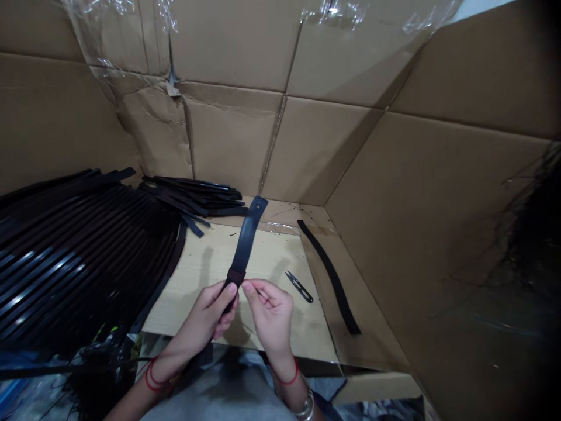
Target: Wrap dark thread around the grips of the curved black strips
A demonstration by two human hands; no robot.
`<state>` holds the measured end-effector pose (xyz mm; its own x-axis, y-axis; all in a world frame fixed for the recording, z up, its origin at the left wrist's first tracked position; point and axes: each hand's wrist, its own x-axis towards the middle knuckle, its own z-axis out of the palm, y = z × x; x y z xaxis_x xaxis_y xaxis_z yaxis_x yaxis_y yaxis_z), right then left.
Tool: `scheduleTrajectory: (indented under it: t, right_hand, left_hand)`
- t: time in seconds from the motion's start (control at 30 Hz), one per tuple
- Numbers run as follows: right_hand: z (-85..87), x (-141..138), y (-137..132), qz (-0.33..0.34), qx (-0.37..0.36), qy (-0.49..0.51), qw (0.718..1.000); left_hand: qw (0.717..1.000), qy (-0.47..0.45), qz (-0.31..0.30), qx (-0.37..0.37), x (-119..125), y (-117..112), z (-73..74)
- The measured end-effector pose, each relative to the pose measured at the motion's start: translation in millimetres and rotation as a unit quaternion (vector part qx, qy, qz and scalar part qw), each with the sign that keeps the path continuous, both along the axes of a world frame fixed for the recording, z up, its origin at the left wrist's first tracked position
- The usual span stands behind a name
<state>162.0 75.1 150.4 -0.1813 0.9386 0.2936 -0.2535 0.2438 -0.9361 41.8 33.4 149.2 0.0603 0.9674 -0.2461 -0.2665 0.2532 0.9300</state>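
Note:
My left hand [210, 313] is closed around a black strap [246, 240] that sticks up and away from me, with a hole near its far tip. A dark reddish loop [235, 275] sits around the strap just above my fingers. My right hand [269, 313] pinches at that loop with thumb and forefinger; the other fingers are curled. Both wrists wear red string bands.
A big stack of black straps [74, 251] fills the left side, with a smaller pile [197, 196] behind. Small thread snips [300, 286] lie on the light board [263, 327] right of my hands. One single strap [331, 275] lies further right. Cardboard walls [438, 222] enclose the space.

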Motion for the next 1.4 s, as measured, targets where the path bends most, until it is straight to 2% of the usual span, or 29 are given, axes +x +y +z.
scheduleTrajectory:
  t: [0.13,0.23,0.3,0.33,0.4,0.43,0.5,0.63,0.7,0.9,1.07,1.13,1.2,1.33,1.4]
  right_hand:
    - [-8.7,3.6,11.8,0.129,-0.107,0.079,0.983]
    - [-9.6,8.1,15.2,0.252,-0.173,0.088,0.948]
    - [-7.8,9.3,14.5,0.259,-0.18,0.083,0.946]
    - [-6.7,9.0,13.6,0.236,-0.177,0.081,0.952]
    - [-4.4,6.9,11.8,0.164,-0.165,0.079,0.969]
    - [-3.3,5.4,10.8,0.133,-0.159,0.076,0.975]
    - [-1.6,2.1,9.0,0.099,-0.146,0.063,0.982]
    - [-0.3,-3.5,5.3,0.084,-0.111,0.042,0.989]
    - [-1.4,-5.8,3.6,0.072,-0.101,0.037,0.992]
    - [-9.7,-11.3,0.7,0.014,-0.074,0.042,0.996]
    - [-19.9,-14.3,2.6,-0.013,-0.049,0.042,0.998]
    - [-23.8,-14.0,6.0,0.001,-0.047,0.061,0.997]
    - [-26.1,-12.1,11.3,0.043,-0.064,0.086,0.993]
    - [-24.5,-4.5,23.1,0.15,-0.096,0.087,0.98]
    - [-22.8,-1.1,27.1,0.155,-0.092,0.08,0.98]
  left_hand:
    - [0.997,-0.057,-0.059,0.012,-7.5,-1.2,-3.4]
    - [0.976,-0.136,-0.172,-0.01,-12.6,0.5,-8.0]
    - [0.962,-0.147,-0.227,-0.027,-12.7,2.1,-9.1]
    - [0.969,-0.115,-0.216,-0.015,-11.3,2.6,-8.7]
    - [0.992,0.023,-0.107,0.056,-6.3,2.4,-6.6]
    - [0.989,0.105,-0.038,0.102,-3.2,1.9,-5.4]
    - [0.955,0.241,0.054,0.166,2.2,0.6,-3.8]
    - [0.901,0.385,0.085,0.182,4.7,0.6,-6.1]
    - [0.895,0.395,0.09,0.185,3.2,1.8,-8.8]
    - [0.946,0.243,0.11,0.182,4.1,3.3,-9.5]
    - [0.98,0.092,0.089,0.153,2.8,4.4,-3.6]
    - [0.99,0.012,0.049,0.132,-1.3,7.1,-6.3]
    - [0.992,-0.078,-0.006,0.103,-6.5,11.6,-13.0]
    - [0.968,-0.212,-0.122,0.062,-15.6,23.8,-28.2]
    - [0.96,-0.221,-0.163,0.056,-17.5,28.9,-31.2]
